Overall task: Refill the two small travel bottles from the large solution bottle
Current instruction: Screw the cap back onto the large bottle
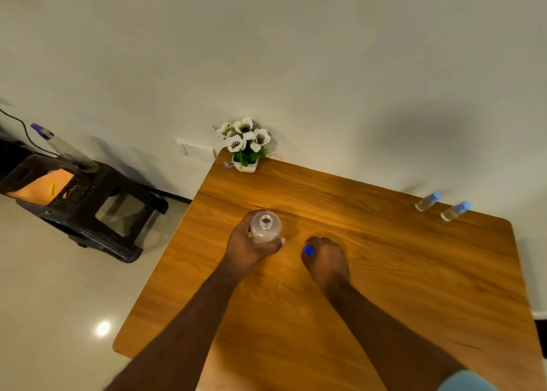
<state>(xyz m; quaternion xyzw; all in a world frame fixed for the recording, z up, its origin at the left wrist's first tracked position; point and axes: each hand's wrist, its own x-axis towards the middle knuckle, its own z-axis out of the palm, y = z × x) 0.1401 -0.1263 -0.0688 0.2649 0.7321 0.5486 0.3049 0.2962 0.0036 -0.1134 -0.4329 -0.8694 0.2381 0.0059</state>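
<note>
Right hand: the right hand [325,262] is low over the bench [384,287], right of centre; its fingers are curled round a blue cap [308,250], which shows only at the hand's left edge.
Left hand: the left hand [251,247] is just left of the right one, with a strip of bare wood between them; its fingers wrap the lower body of the large solution bottle [265,227], thumb side towards the person.
Large bottle: upright, its long axis vertical, base on or very close to the bench (the hand hides the contact); the neck is open and uncapped, mouth facing up.
Travel bottles: the two small travel bottles [427,201] [454,211] are at the far right of the bench, side by side and well apart from both hands; both carry light blue caps and look upright, though the wide lens slants them.
Deciding relation: the small bottles lie far and to the right of the fingers, and the right hand is the nearer of the two; it seems it must first put down the cap.
Judgement: the pouring has not begun, since both small bottles are capped.
Far edge: a small pot of white flowers [244,145] stands at the far left corner against the wall.
</note>
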